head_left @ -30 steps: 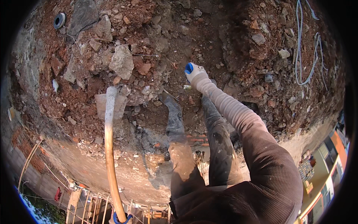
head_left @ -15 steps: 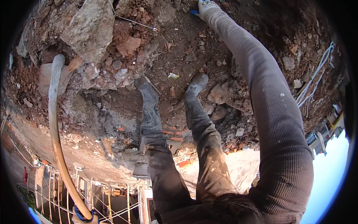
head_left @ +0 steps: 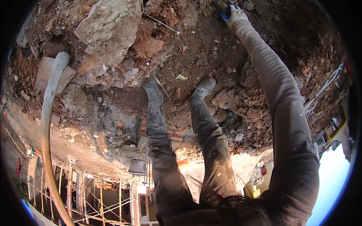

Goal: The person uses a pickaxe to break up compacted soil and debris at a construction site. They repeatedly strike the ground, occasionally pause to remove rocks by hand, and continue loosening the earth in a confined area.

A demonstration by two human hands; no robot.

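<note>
At the upper right my right arm stretches far forward, and my right hand (head_left: 236, 17) in a white and blue glove is low over the dirt. Its blue thumb stands apart from the fingers. The fingertips are partly hidden, and I see nothing held. A long curved wooden handle (head_left: 46, 132), grey at its far end, runs up the left side. Behind that end lies a flat brownish piece (head_left: 41, 75), like a hoe blade; whether they are joined is unclear. My left hand is out of view, past the lower edge where the handle leaves the picture.
A large pale rock (head_left: 109, 32) sits at the upper left, with a thin wire (head_left: 162, 22) beside it. My boots (head_left: 154, 105) stand in loose dirt and rubble. Bricks (head_left: 175, 133) show behind them. Pale cords (head_left: 324, 88) hang at the right; wooden poles (head_left: 102, 199) stand lower left.
My right hand has moved right and nearer, showing more of the glove. The handle's lower end has swung left, and my gloved left hand, which gripped it, has left the view.
</note>
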